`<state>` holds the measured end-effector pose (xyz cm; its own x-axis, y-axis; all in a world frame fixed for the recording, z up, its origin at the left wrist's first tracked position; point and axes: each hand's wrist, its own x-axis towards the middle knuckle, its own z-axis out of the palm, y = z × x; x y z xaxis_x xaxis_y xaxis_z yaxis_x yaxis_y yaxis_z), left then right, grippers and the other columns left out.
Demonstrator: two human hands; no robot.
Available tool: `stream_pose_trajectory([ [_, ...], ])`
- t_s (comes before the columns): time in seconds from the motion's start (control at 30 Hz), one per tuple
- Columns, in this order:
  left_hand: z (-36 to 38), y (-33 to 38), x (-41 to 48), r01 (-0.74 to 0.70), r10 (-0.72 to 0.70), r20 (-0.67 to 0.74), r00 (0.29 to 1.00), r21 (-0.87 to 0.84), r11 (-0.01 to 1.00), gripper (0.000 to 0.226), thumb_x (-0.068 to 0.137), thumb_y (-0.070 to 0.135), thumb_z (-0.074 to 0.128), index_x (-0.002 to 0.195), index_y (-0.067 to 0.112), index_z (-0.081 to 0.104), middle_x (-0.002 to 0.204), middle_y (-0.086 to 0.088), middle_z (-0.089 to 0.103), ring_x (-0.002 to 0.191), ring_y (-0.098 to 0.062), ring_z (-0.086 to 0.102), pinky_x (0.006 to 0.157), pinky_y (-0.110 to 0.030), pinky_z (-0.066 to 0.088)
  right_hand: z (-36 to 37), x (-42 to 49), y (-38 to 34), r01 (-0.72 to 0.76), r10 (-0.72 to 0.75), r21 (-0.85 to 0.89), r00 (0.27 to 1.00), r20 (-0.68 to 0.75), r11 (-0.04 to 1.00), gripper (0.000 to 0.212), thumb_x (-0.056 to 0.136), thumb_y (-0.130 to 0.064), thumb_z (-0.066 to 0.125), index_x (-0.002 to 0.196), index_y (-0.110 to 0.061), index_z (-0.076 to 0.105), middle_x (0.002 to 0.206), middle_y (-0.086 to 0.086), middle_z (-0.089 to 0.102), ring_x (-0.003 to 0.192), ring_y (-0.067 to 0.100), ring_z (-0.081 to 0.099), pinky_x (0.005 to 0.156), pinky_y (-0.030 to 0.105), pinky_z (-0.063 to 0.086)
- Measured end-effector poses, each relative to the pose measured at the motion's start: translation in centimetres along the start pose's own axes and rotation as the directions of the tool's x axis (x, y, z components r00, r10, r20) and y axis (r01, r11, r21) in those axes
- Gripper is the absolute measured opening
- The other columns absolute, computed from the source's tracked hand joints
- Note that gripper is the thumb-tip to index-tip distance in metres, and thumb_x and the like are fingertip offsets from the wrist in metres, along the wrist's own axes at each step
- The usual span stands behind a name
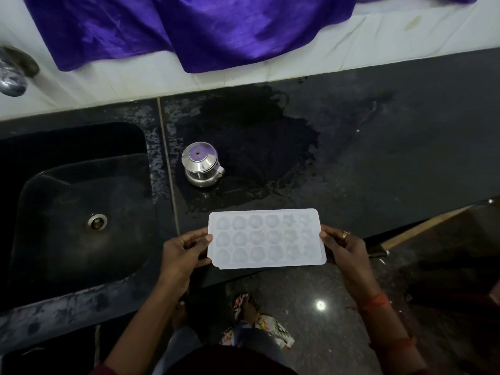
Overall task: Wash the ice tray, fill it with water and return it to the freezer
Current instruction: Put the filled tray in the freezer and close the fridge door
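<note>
Head view. White ice tray [266, 238], cavities upward, held level to the right of the sink [54, 212], over the front edge of the dark stone desk [378, 158]; whether the tray touched the desk could not be told, nor whether its cavities held water. The left hand [181, 253] pinched the tray's short end nearer the sink, thumb on top and fingers curled beneath. The right hand [345, 250] pinched the end farther from the sink in the same manner; it bore a ring [345, 235], and a red thread [376, 303] circled its wrist. The sink was a dark basin with a metal drain [96, 221]. Just right of the sink stood a small steel pot [201, 165] with its lid on, at the edge of a wet patch [257, 147] on the desk. Beyond the sink, a tap [13, 74] projected from the white tiled wall, and farther right of the sink a purple cloth [203, 31] hung over that wall.
</note>
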<state>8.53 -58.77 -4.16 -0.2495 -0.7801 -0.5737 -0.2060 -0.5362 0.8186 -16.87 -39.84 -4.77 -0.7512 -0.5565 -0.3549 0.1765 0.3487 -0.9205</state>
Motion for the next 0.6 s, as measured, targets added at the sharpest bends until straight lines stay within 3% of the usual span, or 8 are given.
stream_pose_trajectory([
  [0.17,0.9,0.3,-0.4,-0.001,-0.001,0.036,0.999,0.037,0.999,0.015,0.088,0.006,0.072,0.1,0.014,0.076,0.093,-0.003,0.077,0.084,-0.015,0.071,0.053,-0.023,0.056,-1.3,-1.5,0.3,-0.013,0.014,0.034,0.999,-0.05,0.999,0.02,0.094,-0.005,0.061,0.109,-0.011,0.073,0.101,0.008,0.077,0.096,0.029,0.072,0.082,0.046,0.059],
  [0.3,1.4,0.9,-0.2,-0.016,0.009,0.099,0.995,0.072,0.997,0.015,0.088,0.006,0.072,0.097,0.017,0.075,0.091,0.0,0.078,0.084,-0.015,0.072,0.056,-0.024,0.058,-1.7,-2.9,0.6,-0.04,0.048,0.087,0.994,-0.101,0.995,0.019,0.096,-0.006,0.059,0.106,-0.014,0.073,0.097,0.006,0.077,0.089,0.026,0.073,0.069,0.034,0.061],
  [0.47,1.8,1.6,0.4,-0.029,0.002,0.208,0.978,0.128,0.991,0.015,0.089,0.005,0.071,0.099,0.015,0.074,0.089,0.0,0.077,0.075,-0.01,0.071,0.053,-0.022,0.056,-1.8,-5.7,1.7,-0.058,0.088,0.14,0.972,-0.217,0.988,0.02,0.095,-0.005,0.059,0.11,-0.007,0.072,0.098,0.012,0.076,0.088,0.029,0.072,0.076,0.048,0.058],
  [0.6,2.2,2.0,0.8,-0.071,0.006,0.314,0.949,0.195,0.978,0.015,0.089,0.005,0.071,0.098,0.015,0.075,0.09,-0.004,0.077,0.076,-0.012,0.072,0.054,-0.023,0.058,-1.8,-8.7,2.7,-0.067,0.125,0.198,0.946,-0.3,0.978,0.02,0.095,-0.006,0.059,0.11,-0.007,0.072,0.098,0.016,0.076,0.085,0.03,0.073,0.069,0.04,0.06],
])
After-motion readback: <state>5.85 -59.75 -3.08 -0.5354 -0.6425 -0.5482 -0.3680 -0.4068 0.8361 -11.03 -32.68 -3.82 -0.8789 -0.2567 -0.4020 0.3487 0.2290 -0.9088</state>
